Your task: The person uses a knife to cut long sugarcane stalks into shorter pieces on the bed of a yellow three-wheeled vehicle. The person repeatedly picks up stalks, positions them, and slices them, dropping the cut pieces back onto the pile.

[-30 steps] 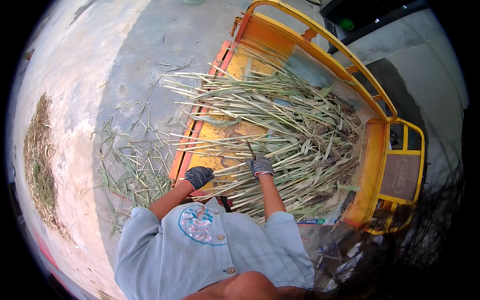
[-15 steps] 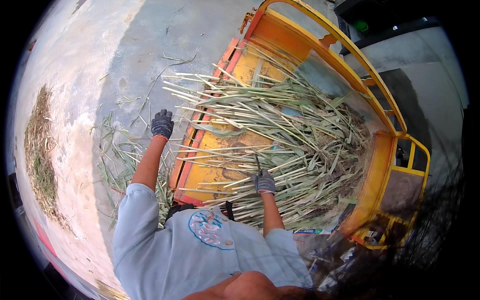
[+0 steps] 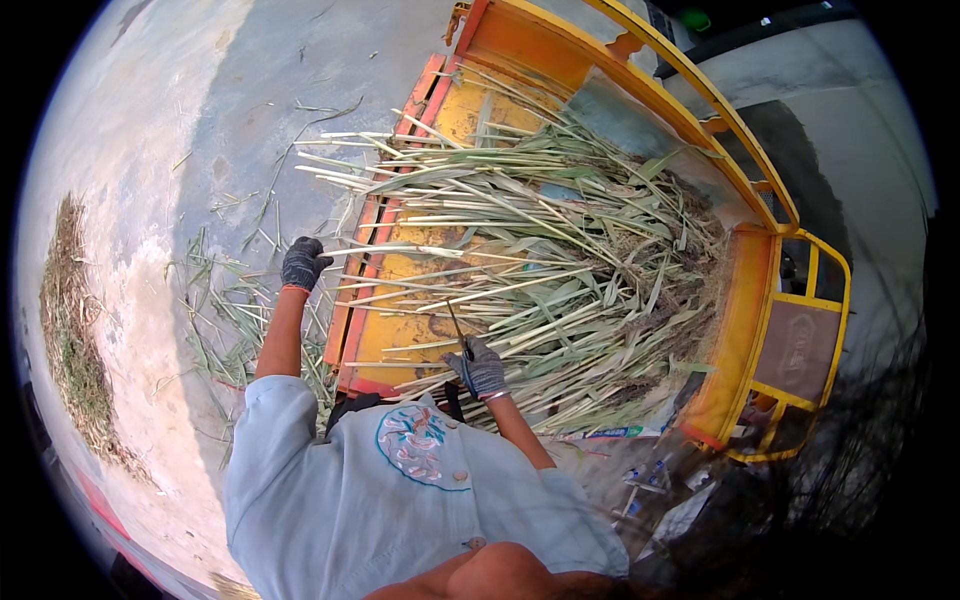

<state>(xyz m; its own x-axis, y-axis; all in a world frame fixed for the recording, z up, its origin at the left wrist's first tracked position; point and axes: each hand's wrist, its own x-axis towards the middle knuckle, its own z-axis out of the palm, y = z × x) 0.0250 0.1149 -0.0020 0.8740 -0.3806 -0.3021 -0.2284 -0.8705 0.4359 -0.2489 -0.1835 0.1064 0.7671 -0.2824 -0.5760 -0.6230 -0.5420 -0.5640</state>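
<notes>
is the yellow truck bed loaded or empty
Loaded: long pale-green plant stalks lie across the yellow metal truck bed, some jutting past its red-orange edge.

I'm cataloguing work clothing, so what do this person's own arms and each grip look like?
The left grip and right grip each wear a dark grey, mottled fabric glove. The left glove's wrist edge looks reddish-orange; the right's shows a pale band. Light blue sleeves cover the upper arms, leaving the forearms bare.
</notes>
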